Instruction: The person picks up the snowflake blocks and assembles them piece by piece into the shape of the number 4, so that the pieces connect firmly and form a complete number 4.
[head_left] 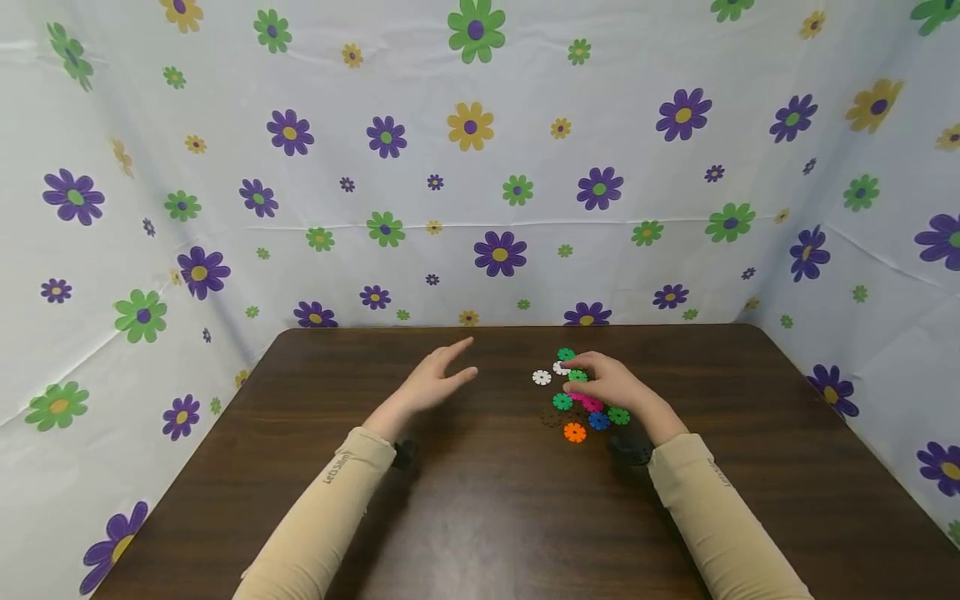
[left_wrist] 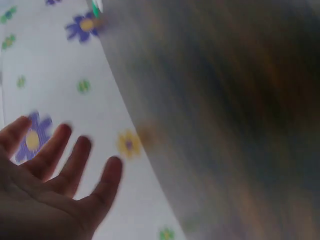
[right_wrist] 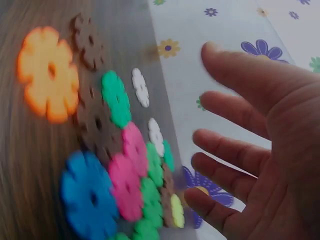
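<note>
Several notched plastic discs lie in a loose cluster on the brown table. Among them are an orange disc [head_left: 575, 432], a blue disc [right_wrist: 90, 197], a pink disc [right_wrist: 126, 187], a white disc [head_left: 542, 377] and a brown disc [right_wrist: 98, 125]. My right hand [head_left: 618, 387] hovers over the cluster, fingers spread and holding nothing; it hides part of the discs in the head view. To the left of the cluster, my left hand [head_left: 435, 379] hangs above the table, its fingers extended and nothing in it. In the left wrist view its palm [left_wrist: 45, 200] faces up.
The dark wooden table [head_left: 480, 517] ends at a white flowered sheet [head_left: 420, 167] that rises behind it and on both sides. A dark object [head_left: 630, 450] sits under the right wrist, and another [head_left: 405, 452] under the left wrist.
</note>
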